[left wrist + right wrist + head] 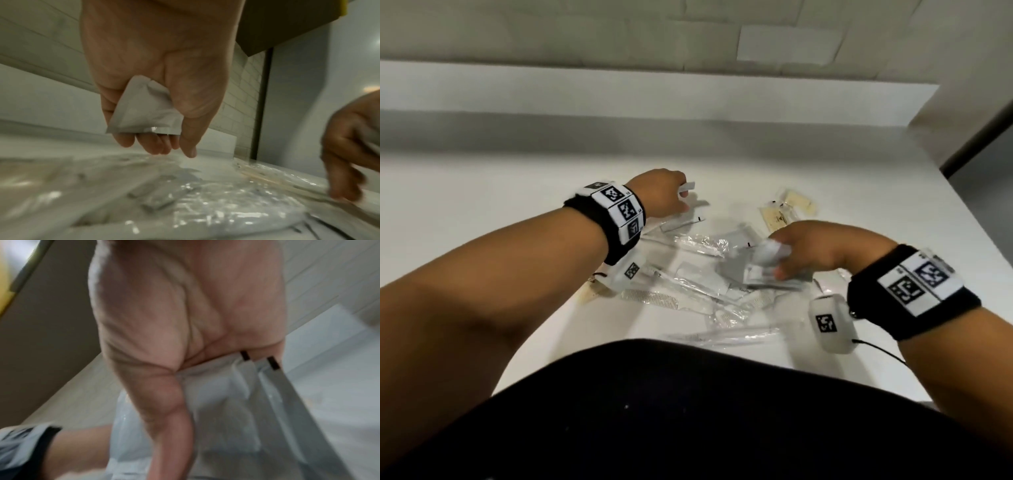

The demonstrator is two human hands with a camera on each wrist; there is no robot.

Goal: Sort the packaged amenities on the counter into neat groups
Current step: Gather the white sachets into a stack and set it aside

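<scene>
Your left hand [661, 193] hangs over the far-left edge of the heap with its fingers curled round a small silver-white sachet [144, 108], held clear of the white bench [482, 192]. Your right hand [822, 248] is closed on a bunch of flat grey-white packets [767, 263] just above the middle of the heap. The remaining clear-wrapped amenities [698, 287] lie jumbled on the bench between your arms, a wrapped comb [650, 298] among them, and two cream-coloured packets [787, 207] sit slightly apart at the far right.
</scene>
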